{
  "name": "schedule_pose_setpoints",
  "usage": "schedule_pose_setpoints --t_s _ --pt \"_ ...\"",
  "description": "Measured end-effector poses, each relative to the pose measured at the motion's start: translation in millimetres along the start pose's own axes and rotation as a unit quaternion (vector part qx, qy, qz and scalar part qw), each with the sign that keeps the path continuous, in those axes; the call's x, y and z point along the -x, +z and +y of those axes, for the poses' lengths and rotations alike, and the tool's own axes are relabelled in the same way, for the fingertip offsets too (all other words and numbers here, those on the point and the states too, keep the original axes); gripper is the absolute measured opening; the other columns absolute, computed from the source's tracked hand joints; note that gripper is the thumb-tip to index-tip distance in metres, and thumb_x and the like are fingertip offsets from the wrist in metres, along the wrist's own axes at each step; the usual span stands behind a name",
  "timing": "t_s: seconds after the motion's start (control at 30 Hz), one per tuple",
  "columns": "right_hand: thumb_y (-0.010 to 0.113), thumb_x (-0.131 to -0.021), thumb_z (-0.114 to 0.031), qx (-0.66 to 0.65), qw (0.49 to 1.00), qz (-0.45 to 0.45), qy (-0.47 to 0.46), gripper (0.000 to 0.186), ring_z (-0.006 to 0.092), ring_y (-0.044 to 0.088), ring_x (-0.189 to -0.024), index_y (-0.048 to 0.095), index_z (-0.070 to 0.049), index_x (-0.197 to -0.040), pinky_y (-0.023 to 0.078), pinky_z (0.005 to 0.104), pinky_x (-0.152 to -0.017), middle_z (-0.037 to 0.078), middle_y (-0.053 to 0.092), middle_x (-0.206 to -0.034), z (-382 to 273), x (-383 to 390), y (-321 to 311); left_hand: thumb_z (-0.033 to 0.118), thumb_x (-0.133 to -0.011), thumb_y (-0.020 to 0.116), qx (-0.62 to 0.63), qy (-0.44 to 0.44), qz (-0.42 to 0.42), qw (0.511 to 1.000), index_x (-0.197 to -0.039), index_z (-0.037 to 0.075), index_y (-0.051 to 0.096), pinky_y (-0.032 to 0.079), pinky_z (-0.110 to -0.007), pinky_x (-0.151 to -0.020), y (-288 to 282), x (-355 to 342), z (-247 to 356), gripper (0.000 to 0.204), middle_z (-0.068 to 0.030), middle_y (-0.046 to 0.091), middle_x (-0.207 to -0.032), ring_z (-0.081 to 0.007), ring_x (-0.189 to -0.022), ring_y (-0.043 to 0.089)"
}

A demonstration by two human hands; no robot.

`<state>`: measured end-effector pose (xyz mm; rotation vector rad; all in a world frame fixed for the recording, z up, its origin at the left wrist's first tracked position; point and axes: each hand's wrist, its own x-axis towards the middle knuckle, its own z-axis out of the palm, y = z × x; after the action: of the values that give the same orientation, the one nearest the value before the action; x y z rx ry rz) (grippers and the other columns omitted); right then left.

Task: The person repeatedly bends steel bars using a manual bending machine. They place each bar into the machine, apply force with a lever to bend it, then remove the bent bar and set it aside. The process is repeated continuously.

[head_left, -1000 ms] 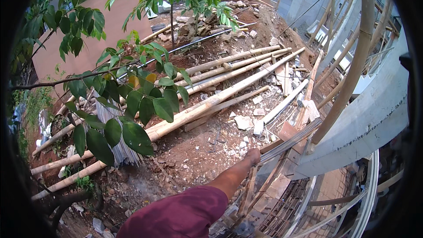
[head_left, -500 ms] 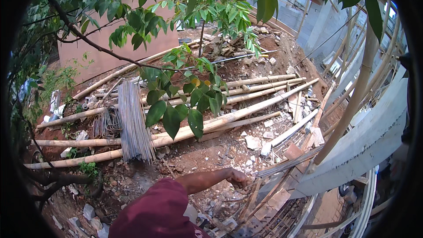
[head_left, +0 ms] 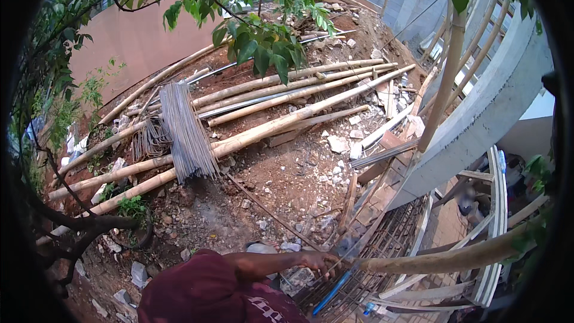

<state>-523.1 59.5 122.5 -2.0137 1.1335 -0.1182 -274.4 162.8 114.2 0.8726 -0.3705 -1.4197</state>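
My left hand, below the maroon sleeve, is low in the centre, fingers curled at something I cannot make out. It is beside the end of a thick wooden pole that runs in from the right. A blue tube lies just below the hand, over a rusty steel grid. Planks and a thin bundle of bars lie above it. My right hand is not in view.
Bamboo poles and steel rods lie on rubble-strewn soil. A pink board stands behind, leafy branches hang overhead, and a concrete structure with upright poles rises at the right.
The view has shifted. My left hand has left the bundle of bars and moved lower, beside a thick wooden pole that now shows at lower right.
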Motion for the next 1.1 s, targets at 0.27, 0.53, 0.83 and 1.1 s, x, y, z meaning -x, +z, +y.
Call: schedule_pose_setpoints --t_s 0.27,0.53,0.83,1.1 --pt "0.083 -0.093 -0.044 0.055 0.991 0.021 0.123 0.046 0.0183 0.059 -0.053 0.073 -0.003 -0.074 0.046 0.0422 -0.054 0.01 0.06 -0.056 179.0 124.3 -72.2 -0.002 -0.095 0.073 0.029 -0.029 0.037 0.998 -0.15 0.01 0.054 0.065 -0.04 -0.084 76.9 1.7 -134.7 0.06 -0.0134 0.073 -0.131 -0.0244 -0.108 0.076" --pt "0.085 -0.089 -0.035 0.012 0.974 0.108 0.2 0.037 0.0171 0.059 -0.05 0.074 -0.002 -0.078 0.047 0.0408 -0.052 0.007 0.062 -0.056 238.5 189.6 -76.9 0.003 -0.096 0.077 0.045 0.001 0.05 0.998 -0.154 0.01 0.051 0.062 -0.037 -0.085 117.7 -1.2 -178.8 0.064 -0.01 0.073 -0.129 -0.022 -0.107 0.076" --pt "0.086 -0.09 -0.033 -0.132 0.947 0.061 0.286 0.043 0.0142 0.056 -0.046 0.064 -0.005 -0.064 0.043 0.0374 -0.048 0.003 0.059 -0.054 279.4 159.5 -82.0 -0.005 -0.092 0.068 0.076 0.023 0.144 0.986 -0.151 0.013 0.057 0.061 -0.039 -0.082 95.6 18.7 -213.3 0.063 -0.0091 0.075 -0.12 -0.0243 -0.101 0.077" --pt "0.086 -0.093 -0.037 -0.099 0.96 0.029 0.261 0.045 0.0154 0.052 -0.043 0.066 -0.004 -0.069 0.042 0.0371 -0.044 0.003 0.056 -0.054 226.2 153.7 -80.2 -0.011 -0.09 0.067 0.101 -0.038 0.169 0.98 -0.141 0.01 0.06 0.064 -0.042 -0.083 74.3 15.3 -225.3 0.056 -0.0127 0.074 -0.122 -0.0267 -0.101 0.078"
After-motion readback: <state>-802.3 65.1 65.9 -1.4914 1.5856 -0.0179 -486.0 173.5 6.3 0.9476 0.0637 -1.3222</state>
